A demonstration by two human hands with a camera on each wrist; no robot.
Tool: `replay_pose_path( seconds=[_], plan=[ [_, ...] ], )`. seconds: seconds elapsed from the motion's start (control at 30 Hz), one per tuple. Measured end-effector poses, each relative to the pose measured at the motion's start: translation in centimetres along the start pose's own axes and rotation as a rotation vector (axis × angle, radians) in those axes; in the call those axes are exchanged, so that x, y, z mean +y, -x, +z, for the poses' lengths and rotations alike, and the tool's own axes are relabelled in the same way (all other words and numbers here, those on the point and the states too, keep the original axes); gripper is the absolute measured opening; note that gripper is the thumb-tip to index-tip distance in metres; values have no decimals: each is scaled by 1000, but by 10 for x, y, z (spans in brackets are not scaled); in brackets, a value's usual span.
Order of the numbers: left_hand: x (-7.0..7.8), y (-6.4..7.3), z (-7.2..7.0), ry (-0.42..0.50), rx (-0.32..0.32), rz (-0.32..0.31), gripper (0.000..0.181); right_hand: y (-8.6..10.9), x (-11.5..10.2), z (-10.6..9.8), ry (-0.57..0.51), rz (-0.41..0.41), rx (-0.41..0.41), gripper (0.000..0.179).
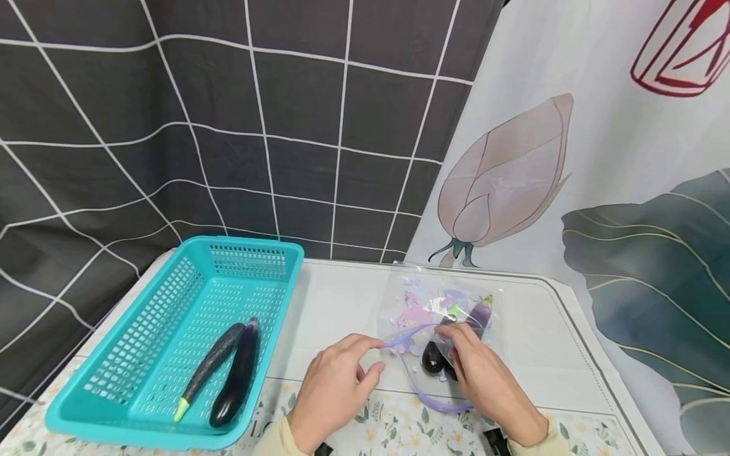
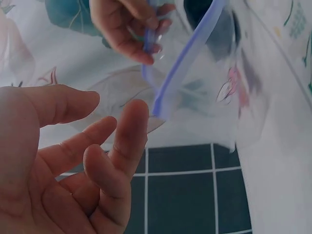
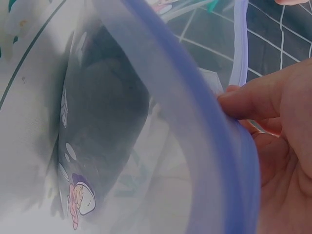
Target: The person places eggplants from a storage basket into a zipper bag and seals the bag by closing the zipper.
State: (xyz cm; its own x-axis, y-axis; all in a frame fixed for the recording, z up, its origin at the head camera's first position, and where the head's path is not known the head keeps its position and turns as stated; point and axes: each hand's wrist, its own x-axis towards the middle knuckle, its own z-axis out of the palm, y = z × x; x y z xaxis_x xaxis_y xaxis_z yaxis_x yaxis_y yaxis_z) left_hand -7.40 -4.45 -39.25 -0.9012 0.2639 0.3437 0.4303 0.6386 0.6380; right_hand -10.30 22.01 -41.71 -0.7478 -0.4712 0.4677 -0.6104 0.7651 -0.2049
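A clear zip bag (image 1: 399, 316) with a purple zip edge and a pink and purple print lies on the table, its mouth spread apart. Eggplants (image 1: 432, 360) show inside it, partly covered by my right hand (image 1: 485, 380). That hand pinches the bag's zip edge between thumb and fingers, as the right wrist view shows. My left hand (image 1: 336, 386) has its index fingertip right at the left corner of the zip. In the left wrist view the left thumb and fingers (image 2: 131, 131) are apart, with nothing gripped between them.
To the left stands a turquoise plastic basket (image 1: 296, 272) with two more eggplants (image 1: 236, 373) in it, one glossy and one dull and speckled. A white table (image 1: 325, 297) with a floral front strip bears everything. Dark checked fabric (image 1: 302, 152) and a flower-printed curtain (image 1: 513, 253) hang behind.
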Motion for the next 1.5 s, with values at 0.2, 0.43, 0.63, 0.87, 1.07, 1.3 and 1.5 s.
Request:
replay_pose_path(
  seconds=[0.2,0.43,0.63,0.87,1.07,1.3,1.5],
  plan=[
    [-1,1,-14,-37,39,11,23,0,0,0,1,4,-1,39],
    [0,3,-29,-89,103,-9,24,1,0,-1,-2,9,-2,38],
    [-2,6,-48,-145,157,-59,27,0,0,-1,-2,18,-8,39],
    [-9,11,-73,-182,232,-108,29,1,0,0,-7,17,-9,40],
    [-18,15,-94,-190,243,-197,29,1,1,0,-7,15,-10,40],
    [-25,20,-113,-181,246,-306,32,0,1,-1,-13,23,-18,40],
    [-27,25,-123,-202,250,-313,32,0,2,0,-17,13,-9,40]
  ],
)
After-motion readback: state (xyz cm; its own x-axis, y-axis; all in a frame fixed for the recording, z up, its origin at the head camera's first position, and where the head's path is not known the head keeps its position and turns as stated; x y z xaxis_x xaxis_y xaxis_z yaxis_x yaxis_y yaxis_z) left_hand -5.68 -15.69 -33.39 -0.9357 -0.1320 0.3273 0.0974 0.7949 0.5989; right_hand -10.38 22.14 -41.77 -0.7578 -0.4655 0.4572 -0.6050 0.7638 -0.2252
